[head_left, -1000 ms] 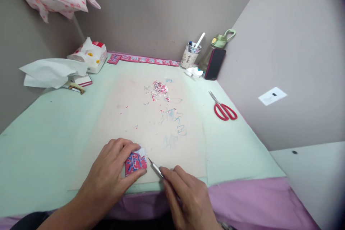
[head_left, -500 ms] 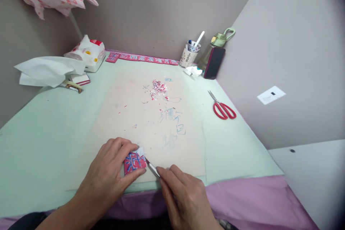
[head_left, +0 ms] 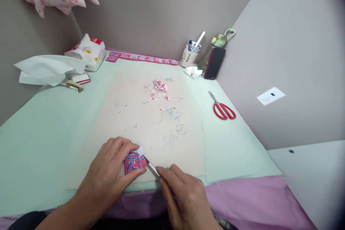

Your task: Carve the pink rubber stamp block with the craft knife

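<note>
The pale green tabletop spreads out beneath and around my fingers. On it, under them and reaching away ahead, lies a beige sheet with faint blue marks. My left hand and right hand sit at its near edge. Far beyond my fingertips runs a row of red tiles; ahead and left of my left fingers is a tissue pack. Beyond my right fingers, off to the right, the scissors lie closed. Between my left thumb and forefinger I pinch a red-and-blue block, its far right corner white. My right fingers are clamped together on a slim knife, its tip at the block's right edge; I can't tell whether it bites in. Well ahead of both hands are tiny red and white scraps.
</note>
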{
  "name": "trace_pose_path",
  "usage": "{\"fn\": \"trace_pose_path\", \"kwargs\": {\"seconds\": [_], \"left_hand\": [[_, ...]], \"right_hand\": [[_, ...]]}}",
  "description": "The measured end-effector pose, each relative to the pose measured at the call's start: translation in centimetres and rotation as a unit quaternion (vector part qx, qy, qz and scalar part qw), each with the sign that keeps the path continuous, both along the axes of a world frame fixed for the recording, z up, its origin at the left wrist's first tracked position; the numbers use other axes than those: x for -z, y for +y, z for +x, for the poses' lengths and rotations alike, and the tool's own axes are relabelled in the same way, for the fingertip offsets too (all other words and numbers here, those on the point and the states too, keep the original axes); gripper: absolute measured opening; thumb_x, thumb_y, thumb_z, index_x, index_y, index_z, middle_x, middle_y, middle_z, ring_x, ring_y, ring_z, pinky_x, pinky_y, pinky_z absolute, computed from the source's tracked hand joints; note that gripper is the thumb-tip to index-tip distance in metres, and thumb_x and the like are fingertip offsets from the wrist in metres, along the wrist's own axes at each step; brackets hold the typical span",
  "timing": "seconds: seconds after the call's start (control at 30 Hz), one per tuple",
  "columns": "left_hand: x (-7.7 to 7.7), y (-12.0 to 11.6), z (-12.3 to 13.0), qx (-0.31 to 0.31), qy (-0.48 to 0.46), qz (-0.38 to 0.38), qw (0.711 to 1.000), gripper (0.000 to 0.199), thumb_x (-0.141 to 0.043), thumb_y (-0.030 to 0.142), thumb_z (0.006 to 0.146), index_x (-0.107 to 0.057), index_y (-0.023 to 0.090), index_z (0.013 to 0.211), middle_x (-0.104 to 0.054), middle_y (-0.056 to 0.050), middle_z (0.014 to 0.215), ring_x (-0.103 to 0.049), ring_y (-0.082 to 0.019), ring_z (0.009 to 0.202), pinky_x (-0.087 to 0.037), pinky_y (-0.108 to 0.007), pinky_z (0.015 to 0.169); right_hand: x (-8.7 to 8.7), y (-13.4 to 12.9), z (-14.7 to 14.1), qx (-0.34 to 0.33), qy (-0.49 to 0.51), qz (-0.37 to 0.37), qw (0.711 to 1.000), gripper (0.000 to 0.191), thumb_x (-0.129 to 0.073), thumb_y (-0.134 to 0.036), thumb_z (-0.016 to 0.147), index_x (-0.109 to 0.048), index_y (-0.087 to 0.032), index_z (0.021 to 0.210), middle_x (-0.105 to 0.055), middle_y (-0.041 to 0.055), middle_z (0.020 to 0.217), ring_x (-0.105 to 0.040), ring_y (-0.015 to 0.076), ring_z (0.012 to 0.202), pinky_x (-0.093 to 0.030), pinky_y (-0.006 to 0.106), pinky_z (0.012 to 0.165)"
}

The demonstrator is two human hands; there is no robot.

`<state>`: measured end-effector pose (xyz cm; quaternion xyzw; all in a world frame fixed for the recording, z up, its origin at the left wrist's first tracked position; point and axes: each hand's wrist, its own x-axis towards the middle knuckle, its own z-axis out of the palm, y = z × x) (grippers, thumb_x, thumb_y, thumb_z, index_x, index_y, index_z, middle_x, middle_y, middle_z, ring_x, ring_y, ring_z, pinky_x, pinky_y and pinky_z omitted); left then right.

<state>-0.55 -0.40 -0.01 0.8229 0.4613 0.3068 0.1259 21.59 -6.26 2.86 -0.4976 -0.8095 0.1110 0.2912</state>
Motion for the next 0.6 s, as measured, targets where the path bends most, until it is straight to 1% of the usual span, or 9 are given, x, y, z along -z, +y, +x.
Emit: {"fn": "trace_pose_path", "kwargs": {"seconds": [0.13,0.3,0.4,0.5,0.6], "left_hand": [[-0.01,0.03,0.02,0.003,-0.001,0.006,1.000,0.035,-0.064,0.053,0.096,-0.060,0.023,0.112,-0.063,-0.004,0.101,-0.060,-0.027,0.093,-0.048,-0.040,0.082],[0.03,-0.09,0.02,-0.004,-0.002,-0.006,1.000,0.033,-0.069,0.051,0.093,-0.060,0.025,0.112,-0.064,-0.004,0.101,-0.060,-0.027,0.094,-0.048,-0.041,0.082],[-0.05,-0.15,0.06,-0.007,-0.007,-0.010,1.000,0.032,-0.069,0.049,0.093,-0.060,0.025,0.111,-0.063,-0.003,0.099,-0.061,-0.026,0.092,-0.049,-0.040,0.080],[-0.13,-0.09,0.14,-0.012,-0.015,-0.007,1.000,0.032,-0.068,0.051,0.092,-0.062,0.024,0.108,-0.064,-0.003,0.097,-0.062,-0.026,0.091,-0.050,-0.039,0.079],[-0.12,-0.03,0.19,-0.018,-0.019,-0.009,1.000,0.033,-0.069,0.054,0.091,-0.063,0.025,0.106,-0.064,-0.003,0.096,-0.062,-0.026,0.090,-0.051,-0.039,0.078]], "right_hand": [[-0.08,-0.07,-0.05,0.001,-0.011,0.013,1.000,0.027,-0.040,-0.010,0.100,-0.062,-0.017,0.114,-0.068,0.0029,0.079,-0.064,0.0166,0.055,-0.049,0.026,0.052],[-0.32,-0.11,-0.45,0.011,-0.047,0.008,0.999,0.024,-0.040,-0.008,0.097,-0.061,-0.019,0.104,-0.067,0.0023,0.076,-0.062,0.0174,0.053,-0.043,0.028,0.048],[-0.47,-0.03,-0.81,0.013,-0.067,0.002,0.998,0.024,-0.041,-0.006,0.094,-0.059,-0.019,0.103,-0.065,0.0020,0.076,-0.063,0.0175,0.054,-0.039,0.029,0.047],[-0.58,0.02,-1.00,0.015,-0.089,-0.005,0.996,0.024,-0.043,-0.004,0.092,-0.059,-0.019,0.103,-0.065,0.0017,0.077,-0.062,0.0167,0.054,-0.036,0.029,0.048],[-0.72,-0.03,-0.94,0.007,-0.114,0.002,0.993,0.028,-0.045,-0.003,0.090,-0.059,-0.018,0.109,-0.065,0.0015,0.077,-0.060,0.0168,0.051,-0.034,0.030,0.047]]}}
